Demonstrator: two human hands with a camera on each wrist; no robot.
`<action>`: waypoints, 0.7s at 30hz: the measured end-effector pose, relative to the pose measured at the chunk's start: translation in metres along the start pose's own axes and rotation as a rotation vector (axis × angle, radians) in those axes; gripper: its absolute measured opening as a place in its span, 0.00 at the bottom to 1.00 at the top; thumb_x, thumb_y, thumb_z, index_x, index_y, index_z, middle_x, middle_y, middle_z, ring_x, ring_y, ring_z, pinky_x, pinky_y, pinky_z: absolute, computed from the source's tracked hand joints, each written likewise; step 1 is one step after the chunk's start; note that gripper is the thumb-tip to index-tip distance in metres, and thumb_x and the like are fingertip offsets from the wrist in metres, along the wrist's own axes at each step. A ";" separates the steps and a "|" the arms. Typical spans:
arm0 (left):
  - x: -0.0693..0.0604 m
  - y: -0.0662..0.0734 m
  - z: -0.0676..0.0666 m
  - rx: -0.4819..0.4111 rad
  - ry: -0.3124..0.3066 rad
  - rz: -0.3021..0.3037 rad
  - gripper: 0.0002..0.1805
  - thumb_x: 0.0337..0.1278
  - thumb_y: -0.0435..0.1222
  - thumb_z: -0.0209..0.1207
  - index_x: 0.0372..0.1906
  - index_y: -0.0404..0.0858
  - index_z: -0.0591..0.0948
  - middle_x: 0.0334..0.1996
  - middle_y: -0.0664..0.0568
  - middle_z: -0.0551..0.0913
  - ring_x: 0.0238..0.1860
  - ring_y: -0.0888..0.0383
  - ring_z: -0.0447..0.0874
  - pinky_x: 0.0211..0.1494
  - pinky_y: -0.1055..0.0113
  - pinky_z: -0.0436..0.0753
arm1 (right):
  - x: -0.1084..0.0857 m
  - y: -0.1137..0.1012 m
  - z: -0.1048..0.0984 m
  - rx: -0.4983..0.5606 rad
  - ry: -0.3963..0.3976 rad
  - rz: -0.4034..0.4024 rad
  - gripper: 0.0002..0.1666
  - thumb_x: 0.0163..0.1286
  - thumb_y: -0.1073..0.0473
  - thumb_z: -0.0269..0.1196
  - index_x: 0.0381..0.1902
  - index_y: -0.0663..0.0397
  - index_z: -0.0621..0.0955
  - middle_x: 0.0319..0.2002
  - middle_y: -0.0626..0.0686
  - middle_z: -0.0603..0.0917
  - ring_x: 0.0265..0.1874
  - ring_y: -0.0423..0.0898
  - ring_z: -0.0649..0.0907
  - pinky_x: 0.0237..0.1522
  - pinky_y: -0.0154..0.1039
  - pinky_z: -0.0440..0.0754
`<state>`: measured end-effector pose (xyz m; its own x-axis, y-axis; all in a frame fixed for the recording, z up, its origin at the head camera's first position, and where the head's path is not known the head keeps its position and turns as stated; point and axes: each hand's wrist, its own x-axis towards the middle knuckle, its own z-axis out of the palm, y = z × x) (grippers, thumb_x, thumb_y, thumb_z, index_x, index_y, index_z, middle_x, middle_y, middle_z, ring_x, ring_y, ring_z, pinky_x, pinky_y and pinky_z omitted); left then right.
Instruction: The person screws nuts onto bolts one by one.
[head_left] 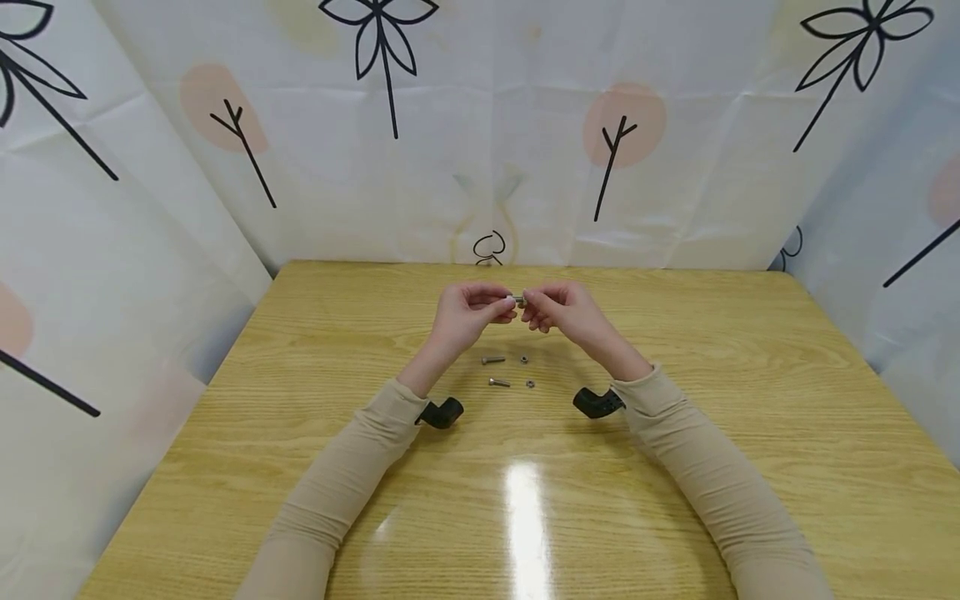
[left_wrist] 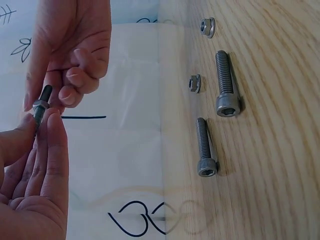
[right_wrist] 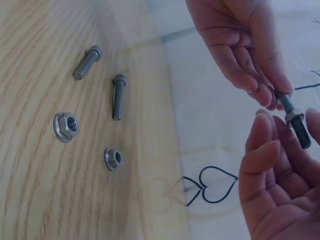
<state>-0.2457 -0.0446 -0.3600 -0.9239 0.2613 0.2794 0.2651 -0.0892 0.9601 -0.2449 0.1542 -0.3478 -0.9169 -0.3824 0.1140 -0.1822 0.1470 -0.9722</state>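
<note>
Above the far part of the table, my left hand (head_left: 463, 315) pinches a metal bolt (right_wrist: 302, 136) by its head end, between thumb and fingers. A flanged nut (right_wrist: 294, 116) sits partway along the threads, and the dark threaded end sticks out beyond it. My right hand (head_left: 564, 310) faces the left one, its thumb and curled fingers round the nut; how firmly they touch it is hard to see. In the left wrist view the same nut (left_wrist: 40, 104) lies beside the right thumb tip. The bolt's head is mostly covered by the left fingertips.
Two socket-head bolts (left_wrist: 227, 97) (left_wrist: 205, 150) lie on the wooden table (head_left: 337, 333) below my hands. Beside them are two flanged nuts (right_wrist: 66, 126) (right_wrist: 113, 158). Black wrist mounts (head_left: 444, 413) (head_left: 597, 403) jut inward from both sleeves. A patterned cloth (head_left: 495, 167) hangs behind the table.
</note>
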 end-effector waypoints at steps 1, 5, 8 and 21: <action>0.000 0.000 0.000 -0.001 0.001 -0.004 0.09 0.58 0.27 0.63 0.42 0.25 0.83 0.35 0.37 0.85 0.34 0.47 0.87 0.41 0.58 0.88 | 0.000 -0.001 0.000 0.006 0.000 0.010 0.24 0.74 0.51 0.56 0.45 0.72 0.79 0.34 0.62 0.82 0.29 0.50 0.81 0.30 0.39 0.84; 0.001 0.000 -0.002 -0.011 0.012 -0.020 0.11 0.58 0.27 0.63 0.43 0.23 0.82 0.35 0.35 0.85 0.33 0.49 0.87 0.41 0.58 0.88 | -0.001 0.000 -0.001 0.037 -0.003 0.011 0.21 0.72 0.54 0.59 0.54 0.66 0.75 0.41 0.65 0.81 0.35 0.55 0.82 0.39 0.46 0.85; 0.001 0.000 -0.002 -0.020 0.018 -0.026 0.11 0.58 0.27 0.63 0.43 0.23 0.82 0.35 0.35 0.85 0.33 0.50 0.87 0.41 0.58 0.88 | -0.001 0.002 -0.002 0.045 -0.007 -0.017 0.21 0.70 0.61 0.61 0.58 0.64 0.74 0.45 0.65 0.81 0.40 0.56 0.83 0.47 0.53 0.83; 0.001 0.001 -0.001 -0.026 0.004 -0.022 0.12 0.58 0.29 0.64 0.43 0.25 0.82 0.37 0.30 0.83 0.35 0.48 0.87 0.42 0.58 0.88 | -0.001 -0.001 0.000 0.029 0.007 0.023 0.22 0.74 0.52 0.56 0.49 0.70 0.76 0.36 0.61 0.81 0.31 0.50 0.81 0.33 0.40 0.84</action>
<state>-0.2461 -0.0456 -0.3585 -0.9306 0.2593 0.2583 0.2378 -0.1081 0.9653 -0.2435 0.1542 -0.3474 -0.9230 -0.3733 0.0931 -0.1512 0.1294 -0.9800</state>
